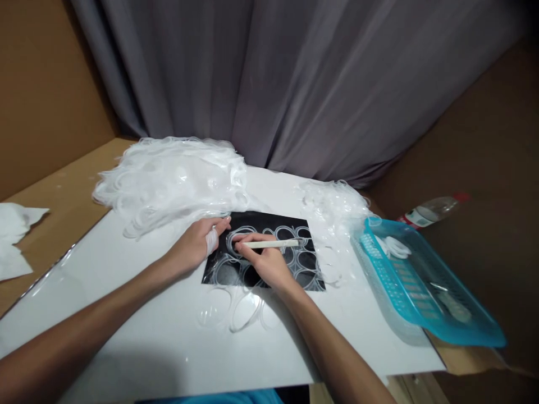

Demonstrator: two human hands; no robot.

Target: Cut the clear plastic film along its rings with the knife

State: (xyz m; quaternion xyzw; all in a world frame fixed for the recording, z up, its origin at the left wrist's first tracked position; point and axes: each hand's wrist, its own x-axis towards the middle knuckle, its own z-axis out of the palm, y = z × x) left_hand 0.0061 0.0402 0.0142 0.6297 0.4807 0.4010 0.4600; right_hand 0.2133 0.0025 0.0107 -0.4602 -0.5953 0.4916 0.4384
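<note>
Two hands work at the black sheet (248, 219) in the middle of the worktop (147, 320), with 12 o'clock taken as straight away from the person. Fingers drawn out and close together, the left hand (202, 240) rests at the sheet's 9 o'clock edge, a white wrap (211, 241) around it; whether its fingertips grip anything, I cannot tell. The right hand (267, 261) pinches a white stick (273, 243), its dark end toward 3 o'clock and its other end hidden at the fingers.

What matters most, I judge, is how the stick meets the pale ring (229, 242) under those fingers: the stick's long axis runs roughly from 9 to 3, as does the sheet's, and the ring lies toward 10 from the right hand and toward 3 from the left. The right hand is the nearer.

A large translucent heap (177, 174) lies toward 11 from the sheet, a smaller pile (337, 202) toward 2, and a blue basket (391, 292) toward 3.
</note>
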